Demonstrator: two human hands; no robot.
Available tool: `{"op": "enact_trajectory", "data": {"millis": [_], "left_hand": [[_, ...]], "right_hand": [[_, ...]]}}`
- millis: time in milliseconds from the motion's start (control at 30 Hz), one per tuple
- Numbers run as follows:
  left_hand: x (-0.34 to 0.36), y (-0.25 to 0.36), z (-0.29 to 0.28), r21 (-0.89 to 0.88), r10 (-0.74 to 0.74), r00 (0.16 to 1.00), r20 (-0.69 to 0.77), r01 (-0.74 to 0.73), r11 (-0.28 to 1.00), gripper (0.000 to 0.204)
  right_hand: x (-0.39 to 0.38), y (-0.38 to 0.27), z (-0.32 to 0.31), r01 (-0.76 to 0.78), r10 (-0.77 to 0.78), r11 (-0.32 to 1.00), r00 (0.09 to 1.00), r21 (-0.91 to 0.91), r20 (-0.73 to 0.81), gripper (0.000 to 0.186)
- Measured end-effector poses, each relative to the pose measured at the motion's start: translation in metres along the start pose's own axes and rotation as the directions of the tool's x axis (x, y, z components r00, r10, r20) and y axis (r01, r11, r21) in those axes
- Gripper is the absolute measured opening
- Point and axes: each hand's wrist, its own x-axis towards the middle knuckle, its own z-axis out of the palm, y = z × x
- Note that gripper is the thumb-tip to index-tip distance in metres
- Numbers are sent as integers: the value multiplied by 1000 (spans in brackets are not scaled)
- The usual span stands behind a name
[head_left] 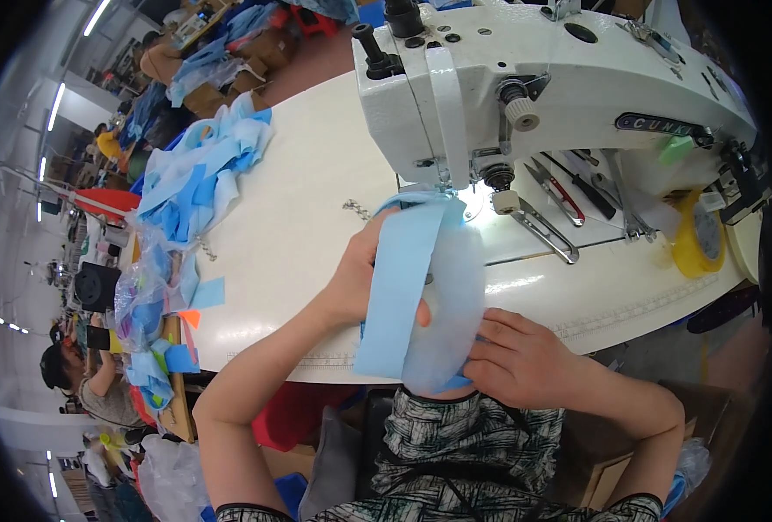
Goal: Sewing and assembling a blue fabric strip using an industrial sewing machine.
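A light blue fabric strip (396, 291) lies against a sheer white fabric piece (460, 287), and their far ends reach under the needle area of a white sewing machine (438, 96). My left hand (353, 271) is closed on the blue strip from its left side; the strip covers most of the fingers, and one fingertip shows past its right edge. On the right, my right hand (518, 357) pinches the near right edge of the white fabric with curled fingers. A bit of blue shows below that pinch. Lamp light falls beside the needle, whose tip I cannot make out.
Metal thread snips (549, 233), a red-handled tool (567, 202), a black-handled screwdriver (596, 197) and a yellow tape roll (697, 233) lie right of the needle. A heap of blue and white fabric (199, 178) sits at the table's far left. Other people work beyond.
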Motion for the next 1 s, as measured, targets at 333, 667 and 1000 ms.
{"op": "enact_trajectory", "data": {"millis": [333,667,1000], "left_hand": [[10,-16,27,332,310,915,-259,-217,918,50],[2,-22,6,315,320,941,112,-339,886,32],[10,-6,9,349,248,964,96,-266,899,56]], "right_hand": [[15,12,-12,-68,46,985,989,161,138,26],[17,9,-19,-167,150,979,979,119,136,20],[22,14,-24,-133,127,988,989,81,76,24]]}}
